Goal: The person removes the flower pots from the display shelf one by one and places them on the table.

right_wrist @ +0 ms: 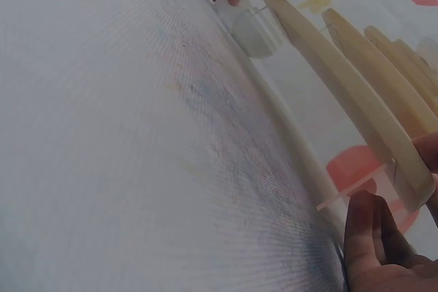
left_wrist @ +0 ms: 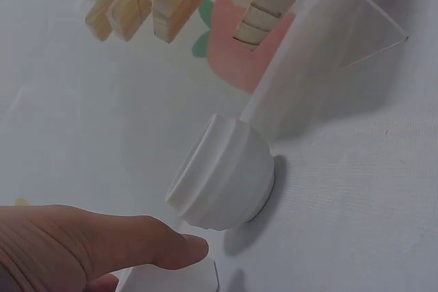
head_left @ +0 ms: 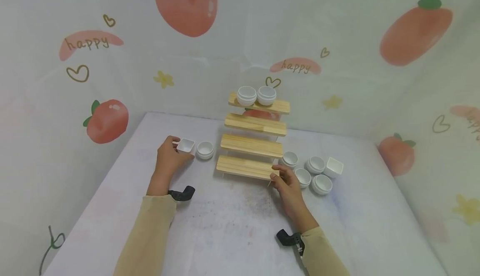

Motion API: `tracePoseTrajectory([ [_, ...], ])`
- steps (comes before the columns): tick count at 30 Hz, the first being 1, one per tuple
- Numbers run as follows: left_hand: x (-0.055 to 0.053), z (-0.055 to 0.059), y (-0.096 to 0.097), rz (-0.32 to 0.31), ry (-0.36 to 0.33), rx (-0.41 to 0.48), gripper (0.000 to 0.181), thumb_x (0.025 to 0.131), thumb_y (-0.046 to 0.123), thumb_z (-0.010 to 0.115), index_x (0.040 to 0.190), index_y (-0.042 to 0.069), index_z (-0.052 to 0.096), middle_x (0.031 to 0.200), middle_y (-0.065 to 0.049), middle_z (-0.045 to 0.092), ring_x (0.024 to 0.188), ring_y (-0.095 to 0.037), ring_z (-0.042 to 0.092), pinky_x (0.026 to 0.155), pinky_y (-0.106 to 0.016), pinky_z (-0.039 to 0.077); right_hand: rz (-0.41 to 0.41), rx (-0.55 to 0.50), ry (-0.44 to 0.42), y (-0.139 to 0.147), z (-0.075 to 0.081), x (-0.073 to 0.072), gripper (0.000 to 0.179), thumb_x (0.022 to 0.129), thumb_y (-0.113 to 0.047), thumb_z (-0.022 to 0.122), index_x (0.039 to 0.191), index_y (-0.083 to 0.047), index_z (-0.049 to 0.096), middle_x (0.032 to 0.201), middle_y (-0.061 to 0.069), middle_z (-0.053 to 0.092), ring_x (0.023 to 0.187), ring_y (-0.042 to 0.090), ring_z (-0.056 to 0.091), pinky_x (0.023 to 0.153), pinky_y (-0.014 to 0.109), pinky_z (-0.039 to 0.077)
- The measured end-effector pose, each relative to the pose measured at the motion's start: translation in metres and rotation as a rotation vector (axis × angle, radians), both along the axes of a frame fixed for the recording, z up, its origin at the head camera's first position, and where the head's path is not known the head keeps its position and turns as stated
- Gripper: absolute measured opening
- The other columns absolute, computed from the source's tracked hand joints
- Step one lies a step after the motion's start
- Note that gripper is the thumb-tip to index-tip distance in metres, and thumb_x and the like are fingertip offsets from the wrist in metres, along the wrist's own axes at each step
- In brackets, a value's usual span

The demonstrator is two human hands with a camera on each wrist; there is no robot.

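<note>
A tiered display stand with light wooden shelves [head_left: 249, 167] and clear supports stands on the table. Two white round bowls [head_left: 246, 96] sit side by side on its top shelf. My left hand [head_left: 169, 158] holds a small square white bowl [head_left: 186, 145] between thumb and fingers, left of the stand. Just right of that bowl is a ribbed round white bowl [left_wrist: 226, 172], untouched and resting on the table. With my right hand [head_left: 288, 187] I grip the right end of the lowest shelf; in the right wrist view its fingers [right_wrist: 366, 230] are beside the clear support.
Right of the stand, several round white bowls [head_left: 322, 184] and another square white bowl [head_left: 333, 167] are grouped close to my right hand. A pale cloth [head_left: 232, 234] covers the table. Behind it hangs a fruit-printed backdrop [head_left: 232, 59].
</note>
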State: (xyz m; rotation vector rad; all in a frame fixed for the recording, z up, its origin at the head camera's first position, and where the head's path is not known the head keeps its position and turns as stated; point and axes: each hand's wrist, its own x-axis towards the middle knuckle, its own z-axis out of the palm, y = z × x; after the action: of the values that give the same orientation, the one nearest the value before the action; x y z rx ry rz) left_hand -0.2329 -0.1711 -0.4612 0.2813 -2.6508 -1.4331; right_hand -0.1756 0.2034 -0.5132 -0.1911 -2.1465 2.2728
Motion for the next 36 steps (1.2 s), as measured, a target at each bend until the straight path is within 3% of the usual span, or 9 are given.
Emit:
tracePoseTrajectory([
  [9, 0.001, 0.013, 0.003, -0.007, 0.012, -0.101, 0.084, 0.081, 0.019, 0.087, 0.151, -0.004, 0.046, 0.145, -0.033, 0.055, 0.131, -0.05, 0.053, 0.11, -0.062, 0.046, 0.005, 0.013, -0.015, 0.003, 0.002, 0.0, 0.037, 0.102, -0.005, 0.067, 0.138, -0.002, 0.06, 0.129, 0.01, 0.061, 0.107, 0.016, 0.061, 0.089, 0.025, 0.056],
  [15, 0.0, 0.027, 0.01, -0.046, 0.057, -0.108, 0.082, 0.084, 0.021, 0.087, 0.151, -0.002, 0.047, 0.147, -0.032, 0.054, 0.135, -0.049, 0.051, 0.113, -0.062, 0.044, 0.008, -0.001, -0.005, 0.003, 0.005, 0.0, 0.037, 0.102, -0.005, 0.067, 0.138, -0.003, 0.059, 0.126, 0.007, 0.06, 0.106, 0.016, 0.061, 0.089, 0.025, 0.056],
  [24, 0.0, 0.036, 0.026, -0.085, 0.096, -0.119, 0.072, 0.092, 0.028, 0.08, 0.149, -0.003, 0.05, 0.147, -0.031, 0.053, 0.136, -0.049, 0.05, 0.112, -0.063, 0.044, 0.006, 0.007, -0.016, 0.0, -0.001, 0.0, 0.036, 0.102, -0.004, 0.067, 0.138, -0.003, 0.06, 0.124, 0.007, 0.061, 0.106, 0.016, 0.061, 0.088, 0.025, 0.056],
  [31, -0.009, 0.054, 0.04, -0.111, 0.186, -0.107, 0.071, 0.093, 0.036, 0.08, 0.147, -0.001, 0.053, 0.147, -0.027, 0.053, 0.138, -0.047, 0.048, 0.113, -0.062, 0.043, 0.017, 0.03, 0.0, 0.001, -0.001, 0.0, 0.035, 0.104, -0.008, 0.067, 0.138, -0.005, 0.061, 0.128, 0.01, 0.059, 0.108, 0.016, 0.06, 0.09, 0.026, 0.057],
  [36, -0.016, 0.069, 0.052, -0.125, 0.283, -0.04, 0.081, 0.091, 0.042, 0.083, 0.153, 0.003, 0.047, 0.149, -0.023, 0.051, 0.14, -0.042, 0.047, 0.115, -0.061, 0.042, 0.027, 0.037, 0.01, 0.003, -0.003, -0.001, 0.035, 0.104, -0.008, 0.067, 0.138, -0.005, 0.061, 0.128, 0.011, 0.059, 0.106, 0.016, 0.06, 0.09, 0.026, 0.057],
])
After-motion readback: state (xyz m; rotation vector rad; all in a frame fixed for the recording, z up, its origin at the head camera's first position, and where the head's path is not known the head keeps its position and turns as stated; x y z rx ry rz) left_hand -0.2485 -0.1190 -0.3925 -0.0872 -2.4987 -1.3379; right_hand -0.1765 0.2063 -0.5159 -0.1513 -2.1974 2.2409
